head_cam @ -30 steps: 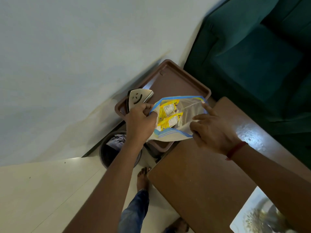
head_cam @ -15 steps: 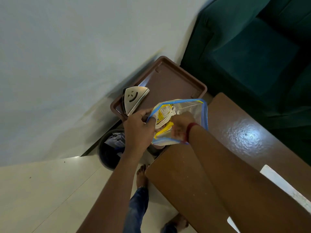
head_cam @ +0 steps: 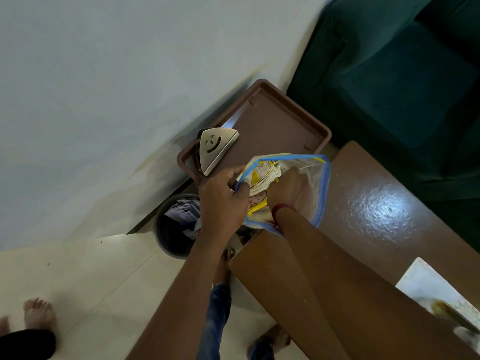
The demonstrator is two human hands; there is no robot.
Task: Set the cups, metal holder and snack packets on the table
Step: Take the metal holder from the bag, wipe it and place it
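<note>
Clear plastic zip bag with blue edging [head_cam: 315,188]: held open above the corner of the glossy brown wooden table [head_cam: 376,216], partly over the edge of the tray. Contents: yellow-and-white snack packets [head_cam: 261,175], bunched inside.

Left hand [head_cam: 223,201]: fingers closed, pinching the bag's left rim at its mouth.

Right hand [head_cam: 291,188]: thrust into the bag as far as the wrist, seen through the plastic; whether its fingers have closed on a packet cannot be told. Red thread band [head_cam: 279,207] at the wrist.

Brown rectangular plastic tray [head_cam: 272,120]: beyond the table's end, beside the pale wall.

Triangular steel holder with smiley-face cut-out [head_cam: 214,146]: lying in the tray's near-left corner, just beyond the left hand.

Dark round bin [head_cam: 176,229]: on the pale tiled floor below the tray, crumpled material inside.

Dark green upholstered sofa [head_cam: 402,81]: upper right, past the table.

White printed sheet [head_cam: 426,287]: on the table, lower right edge of view
</note>
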